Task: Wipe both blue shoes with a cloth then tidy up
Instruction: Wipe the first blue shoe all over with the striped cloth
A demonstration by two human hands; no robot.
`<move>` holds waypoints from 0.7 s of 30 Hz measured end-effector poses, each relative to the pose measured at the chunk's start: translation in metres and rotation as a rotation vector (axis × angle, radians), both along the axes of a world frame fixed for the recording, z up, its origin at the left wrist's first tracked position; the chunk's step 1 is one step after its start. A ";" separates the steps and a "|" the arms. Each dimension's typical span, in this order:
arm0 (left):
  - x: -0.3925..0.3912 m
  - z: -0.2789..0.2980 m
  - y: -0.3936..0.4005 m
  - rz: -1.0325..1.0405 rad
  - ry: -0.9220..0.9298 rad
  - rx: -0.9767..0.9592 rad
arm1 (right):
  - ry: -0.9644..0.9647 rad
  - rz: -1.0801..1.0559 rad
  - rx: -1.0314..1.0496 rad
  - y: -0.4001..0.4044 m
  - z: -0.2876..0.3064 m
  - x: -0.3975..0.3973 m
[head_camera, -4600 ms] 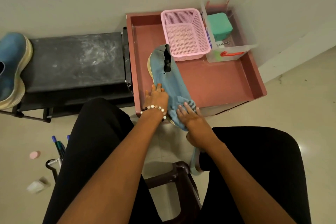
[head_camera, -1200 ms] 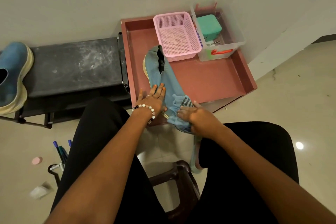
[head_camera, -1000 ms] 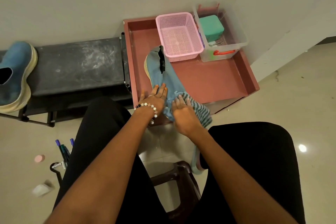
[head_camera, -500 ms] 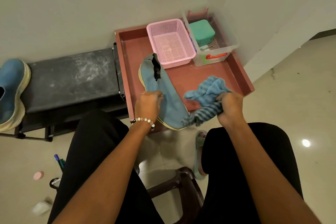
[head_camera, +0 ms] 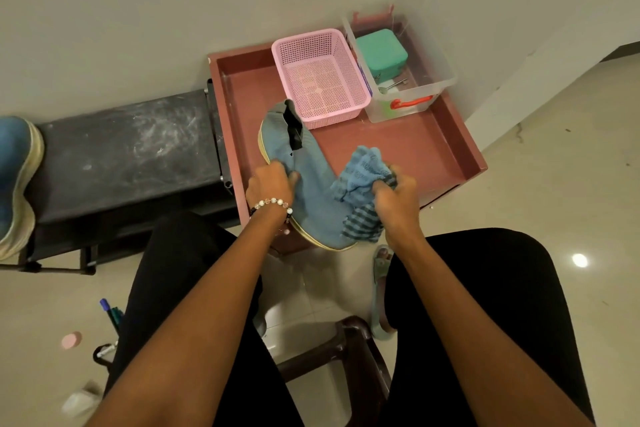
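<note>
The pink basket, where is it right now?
In the head view the pink basket sits at the back of the red tray, between the clear plastic box on its right and the blue shoe's heel in front.

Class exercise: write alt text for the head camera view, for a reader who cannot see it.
A seated person's left hand grips a blue shoe lying on a red tray, while the right hand holds a bunched blue cloth beside it. A second blue shoe rests on a black bench at left.
</note>
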State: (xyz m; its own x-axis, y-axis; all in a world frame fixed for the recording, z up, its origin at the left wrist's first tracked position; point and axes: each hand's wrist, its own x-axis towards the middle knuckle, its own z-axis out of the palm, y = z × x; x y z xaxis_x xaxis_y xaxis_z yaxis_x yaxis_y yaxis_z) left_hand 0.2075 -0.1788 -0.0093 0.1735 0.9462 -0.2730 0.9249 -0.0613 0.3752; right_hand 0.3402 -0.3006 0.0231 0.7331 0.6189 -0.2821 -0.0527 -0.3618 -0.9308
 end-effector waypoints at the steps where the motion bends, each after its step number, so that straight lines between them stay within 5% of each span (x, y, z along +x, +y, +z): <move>1: -0.003 -0.002 0.000 0.010 -0.057 0.006 | -0.052 -0.067 0.042 -0.001 0.005 0.001; 5: -0.014 0.000 -0.006 0.086 -0.211 0.005 | -0.363 -0.076 0.126 -0.006 0.013 0.010; 9: -0.020 0.003 -0.012 0.134 -0.297 0.056 | -0.593 0.573 -0.013 -0.006 -0.010 -0.007; 11: -0.021 0.004 -0.015 0.112 -0.276 0.132 | -0.761 0.919 -0.257 -0.008 -0.023 -0.027; 16: -0.013 0.001 -0.030 -0.510 0.147 0.629 | -0.967 1.117 -0.447 -0.008 -0.025 -0.033; 21: -0.022 -0.005 -0.034 -0.570 0.329 -0.003 | -0.834 1.269 -0.424 -0.021 -0.015 -0.017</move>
State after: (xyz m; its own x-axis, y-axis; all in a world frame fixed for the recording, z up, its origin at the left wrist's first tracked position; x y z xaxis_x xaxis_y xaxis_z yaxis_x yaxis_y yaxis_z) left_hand 0.1860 -0.2125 -0.0142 0.5546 0.7296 -0.4001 0.8141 -0.5752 0.0794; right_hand 0.3236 -0.3215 0.0077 -0.1500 0.9105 -0.3852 0.9309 -0.0012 -0.3653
